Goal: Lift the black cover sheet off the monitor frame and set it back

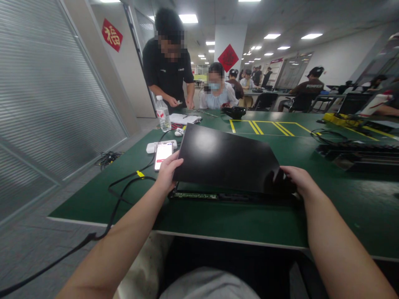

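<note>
A glossy black display panel (224, 155) is held tilted above the green table, its far edge raised. My left hand (168, 170) grips its left edge, thumb on the front face. At the right edge, my right hand (296, 179) has its fingers around the panel's lower corner. Under the panel's near edge, a black frame (249, 197) lies on the table, with a strip of green circuit board (195, 195) showing on its left part. What lies behind the panel is hidden.
A lit phone (163, 154), a water bottle (163, 114) and papers (184, 119) are at the left. A black cable (120, 195) crosses the left table edge. Dark bar-shaped parts (358, 155) lie at the right. A person in black (170, 66) stands across the table.
</note>
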Demonstrator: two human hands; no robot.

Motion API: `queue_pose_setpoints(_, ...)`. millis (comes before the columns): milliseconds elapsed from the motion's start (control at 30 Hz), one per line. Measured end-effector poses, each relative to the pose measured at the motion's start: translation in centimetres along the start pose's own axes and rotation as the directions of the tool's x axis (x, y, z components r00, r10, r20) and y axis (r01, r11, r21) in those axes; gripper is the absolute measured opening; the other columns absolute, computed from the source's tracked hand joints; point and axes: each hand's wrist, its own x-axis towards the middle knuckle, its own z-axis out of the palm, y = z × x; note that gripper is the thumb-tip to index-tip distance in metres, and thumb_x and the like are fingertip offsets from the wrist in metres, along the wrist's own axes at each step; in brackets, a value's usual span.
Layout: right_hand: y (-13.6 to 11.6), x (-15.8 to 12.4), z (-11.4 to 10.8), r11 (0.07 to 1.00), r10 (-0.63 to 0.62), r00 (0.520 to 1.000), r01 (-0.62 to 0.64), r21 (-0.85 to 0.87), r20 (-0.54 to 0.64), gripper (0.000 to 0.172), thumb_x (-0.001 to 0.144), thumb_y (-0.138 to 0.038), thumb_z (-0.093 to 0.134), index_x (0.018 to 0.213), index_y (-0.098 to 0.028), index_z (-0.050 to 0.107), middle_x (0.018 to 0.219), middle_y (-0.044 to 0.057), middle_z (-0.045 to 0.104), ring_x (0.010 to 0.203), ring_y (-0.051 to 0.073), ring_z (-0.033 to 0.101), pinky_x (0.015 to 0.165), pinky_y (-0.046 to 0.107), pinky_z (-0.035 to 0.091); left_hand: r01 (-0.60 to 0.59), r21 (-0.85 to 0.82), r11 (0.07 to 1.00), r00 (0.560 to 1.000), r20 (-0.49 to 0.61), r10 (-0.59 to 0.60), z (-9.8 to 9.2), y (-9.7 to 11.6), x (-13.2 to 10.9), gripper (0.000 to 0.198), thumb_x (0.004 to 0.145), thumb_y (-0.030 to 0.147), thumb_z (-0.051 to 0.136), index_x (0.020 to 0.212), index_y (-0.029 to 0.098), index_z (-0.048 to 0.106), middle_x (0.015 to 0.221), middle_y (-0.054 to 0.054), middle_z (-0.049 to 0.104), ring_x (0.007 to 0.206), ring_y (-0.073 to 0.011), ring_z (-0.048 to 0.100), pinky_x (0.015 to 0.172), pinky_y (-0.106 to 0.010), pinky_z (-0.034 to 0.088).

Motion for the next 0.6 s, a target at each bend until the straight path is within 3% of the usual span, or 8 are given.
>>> queue_pose_setpoints(167, -2.1, -1.4, -0.3, 0.952, 0.158, 0.987, -0.155, 0.262, 0.012, 0.016, 0.063, -0.03, 0.077, 0.076, -0.023, 0.073, 0.074, 0.006, 0.072, 0.073, 0.024, 0.068, 0.066, 0.034, 0.056, -0.029, -0.055, 0.998, 0.999, -0.033, 0.027, -0.5, -0.1, 0.5, 0.047, 0.066, 0.031, 0.084, 0.11, 0.015, 0.086, 0.11, -0.011, 0.086, 0.116, -0.0392, 0.077, 0.1, -0.046, 0.06)
queue_pose_setpoints(267, -3.7, -2.7, -1.2, 0.863, 0.192, 0.959, -0.265, 0.43, 0.208, 0.018, 0.07, -0.032, 0.073, 0.085, -0.022, 0.074, 0.078, 0.007, 0.074, 0.077, 0.028, 0.072, 0.072, 0.039, 0.061, -0.028, -0.082, 0.996, 0.996, -0.092, 0.02, -0.8, -0.1, 0.9, 0.041, 0.065, 0.034, 0.081, 0.101, 0.016, 0.085, 0.103, -0.009, 0.086, 0.111, -0.0373, 0.077, 0.097, -0.044, 0.06)
queue_pose_setpoints(300, -4.2, -3.2, -1.5, 0.827, 0.149, 0.958, -0.257, 0.5, 0.246, 0.02, 0.074, -0.032, 0.072, 0.091, -0.022, 0.075, 0.082, 0.008, 0.076, 0.083, 0.029, 0.074, 0.076, 0.041, 0.062, -0.018, -0.087, 0.996, 0.993, -0.115, 0.008, -0.8, -0.1, 1.0, 0.039, 0.064, 0.034, 0.08, 0.098, 0.016, 0.085, 0.099, -0.008, 0.086, 0.109, -0.0366, 0.078, 0.095, -0.043, 0.06)
queue_pose_setpoints(367, -4.8, -3.8, -2.0, 0.786, 0.091, 0.978, -0.186, 0.59, 0.187, 0.019, 0.076, -0.029, 0.068, 0.093, -0.022, 0.074, 0.085, 0.008, 0.077, 0.089, 0.03, 0.076, 0.084, 0.043, 0.062, 0.002, -0.084, 0.996, 0.989, -0.15, -0.014, -0.9, -0.2, 1.2, 0.036, 0.062, 0.034, 0.078, 0.093, 0.016, 0.084, 0.093, -0.007, 0.085, 0.107, -0.0359, 0.077, 0.093, -0.042, 0.06)
queue_pose_setpoints(600, -4.8, -4.0, -2.3, 0.822, -0.027, 0.984, -0.078, 0.564, 0.175, 0.019, 0.078, -0.037, 0.063, 0.086, -0.022, 0.072, 0.091, 0.015, 0.078, 0.101, 0.037, 0.076, 0.094, 0.054, 0.06, 0.008, -0.037, 0.999, 0.989, -0.145, -0.013, -0.7, -1.0, 1.3, 0.033, 0.061, 0.036, 0.08, 0.087, 0.017, 0.083, 0.093, -0.009, 0.085, 0.111, -0.0375, 0.076, 0.097, -0.043, 0.058)
